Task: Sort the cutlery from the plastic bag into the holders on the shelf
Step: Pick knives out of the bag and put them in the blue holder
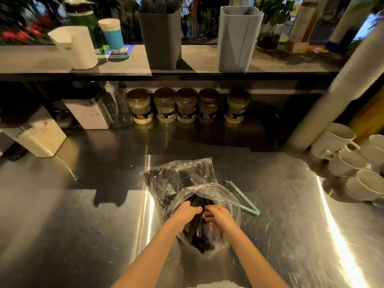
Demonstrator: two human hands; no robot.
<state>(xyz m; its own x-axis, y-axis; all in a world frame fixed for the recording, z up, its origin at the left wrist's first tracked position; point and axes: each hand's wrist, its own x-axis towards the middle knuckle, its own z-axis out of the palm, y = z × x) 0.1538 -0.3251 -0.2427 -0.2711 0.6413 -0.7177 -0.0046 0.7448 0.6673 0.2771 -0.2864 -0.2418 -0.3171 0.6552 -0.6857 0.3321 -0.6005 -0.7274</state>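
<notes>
So, a stainless steel counter (83,215) is seen, with a dark shelf (124,61) beyond the plastic bag (178,177) and potted plants (270,19) behind that. The clear bag is laid on the counter, stuffed with black cutlery (200,243). The left hand (188,210) and right hand (218,216) are tucked into its mouth, each curled round some of that cutlery. Three holders are stood on the shelf beyond the bag: a white one (76,48), a dark grey one (164,42) packed with dark cutlery, and a light grey one (236,42). Five gold-lidded jars (187,107) are lined up beyond the bag, at least four white mugs (351,161) are piled to its right, and one teal clip (243,196) is left just beside it.
</notes>
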